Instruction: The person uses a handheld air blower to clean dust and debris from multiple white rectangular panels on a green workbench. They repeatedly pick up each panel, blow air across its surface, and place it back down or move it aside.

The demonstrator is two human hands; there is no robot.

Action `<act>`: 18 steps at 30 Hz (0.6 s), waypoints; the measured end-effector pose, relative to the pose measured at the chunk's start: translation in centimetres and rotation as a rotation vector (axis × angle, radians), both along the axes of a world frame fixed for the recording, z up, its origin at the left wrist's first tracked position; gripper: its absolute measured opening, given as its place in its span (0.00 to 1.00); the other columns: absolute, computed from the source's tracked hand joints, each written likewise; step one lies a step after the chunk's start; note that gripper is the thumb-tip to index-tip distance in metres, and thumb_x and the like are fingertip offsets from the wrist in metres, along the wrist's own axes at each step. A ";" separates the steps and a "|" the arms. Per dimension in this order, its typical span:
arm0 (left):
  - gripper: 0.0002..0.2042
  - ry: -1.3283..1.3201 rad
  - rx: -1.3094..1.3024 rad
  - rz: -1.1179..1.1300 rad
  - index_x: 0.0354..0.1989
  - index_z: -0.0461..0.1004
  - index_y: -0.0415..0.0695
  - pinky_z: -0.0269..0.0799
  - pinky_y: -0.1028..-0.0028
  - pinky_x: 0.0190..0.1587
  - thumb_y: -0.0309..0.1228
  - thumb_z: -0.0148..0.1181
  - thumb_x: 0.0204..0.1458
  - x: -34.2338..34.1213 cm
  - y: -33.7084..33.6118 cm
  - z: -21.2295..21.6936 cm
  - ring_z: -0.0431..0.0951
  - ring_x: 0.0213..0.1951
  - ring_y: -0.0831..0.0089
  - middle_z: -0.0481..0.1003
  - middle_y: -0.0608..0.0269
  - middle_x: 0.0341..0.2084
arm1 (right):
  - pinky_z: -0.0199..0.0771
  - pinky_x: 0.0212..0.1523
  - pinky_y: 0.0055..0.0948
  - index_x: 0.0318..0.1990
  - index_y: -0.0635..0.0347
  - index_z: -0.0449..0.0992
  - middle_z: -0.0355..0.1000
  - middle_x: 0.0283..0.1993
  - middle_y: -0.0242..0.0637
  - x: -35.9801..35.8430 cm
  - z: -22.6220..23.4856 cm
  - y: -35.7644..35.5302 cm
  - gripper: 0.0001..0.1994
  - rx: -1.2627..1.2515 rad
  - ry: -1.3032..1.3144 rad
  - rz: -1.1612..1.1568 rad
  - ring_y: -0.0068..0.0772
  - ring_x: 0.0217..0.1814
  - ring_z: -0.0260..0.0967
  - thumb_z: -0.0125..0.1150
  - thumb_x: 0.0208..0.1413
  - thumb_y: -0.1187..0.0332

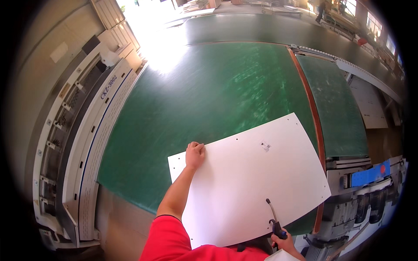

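Observation:
A large white panel [244,174] with small dark holes near its edges lies at a slant on a green work surface [196,100]. Near its far left corner, my left hand [195,155] is closed over the far edge, fingers curled around it. My right hand [282,240] grips the black handle of an air blow gun [277,226] by the near edge. The gun's thin metal nozzle points up and away over the panel. A small printed label [265,146] sits toward the panel's far right part.
Along the left stands a long white and black machine [100,108]. On the right, a brown strip [311,108] borders the green surface, with a second green belt [333,104] beyond it. Machinery with a blue part [370,175] is at lower right. A person [321,11] stands far back.

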State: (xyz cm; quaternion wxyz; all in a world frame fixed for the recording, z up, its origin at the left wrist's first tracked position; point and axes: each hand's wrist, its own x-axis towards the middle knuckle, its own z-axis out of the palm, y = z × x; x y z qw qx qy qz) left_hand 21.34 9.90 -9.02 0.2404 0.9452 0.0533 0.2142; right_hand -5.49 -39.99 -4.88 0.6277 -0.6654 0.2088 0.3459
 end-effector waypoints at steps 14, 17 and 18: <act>0.12 0.199 0.077 0.699 0.41 0.81 0.42 0.70 0.58 0.48 0.30 0.53 0.53 -40.5 17.4 -0.9 0.73 0.44 0.53 0.75 0.52 0.39 | 0.72 0.29 0.28 0.37 0.62 0.76 0.73 0.30 0.36 -7.1 1.2 13.4 0.12 -0.017 0.010 0.378 0.27 0.25 0.71 0.65 0.56 0.61; 0.25 0.617 -0.178 0.789 0.45 0.80 0.41 0.70 0.56 0.53 0.49 0.43 0.58 -48.2 17.6 1.5 0.75 0.49 0.47 0.77 0.44 0.44 | 0.73 0.30 0.34 0.40 0.61 0.74 0.71 0.28 0.32 -12.4 -0.1 15.0 0.14 0.034 0.088 0.499 0.31 0.25 0.72 0.66 0.55 0.60; 0.29 0.707 -0.307 0.813 0.45 0.80 0.40 0.69 0.56 0.54 0.53 0.40 0.59 -51.0 16.7 2.4 0.75 0.50 0.46 0.77 0.42 0.45 | 0.73 0.30 0.34 0.40 0.61 0.74 0.71 0.29 0.32 -12.7 -0.1 15.0 0.13 0.071 -0.006 0.463 0.32 0.25 0.72 0.66 0.55 0.61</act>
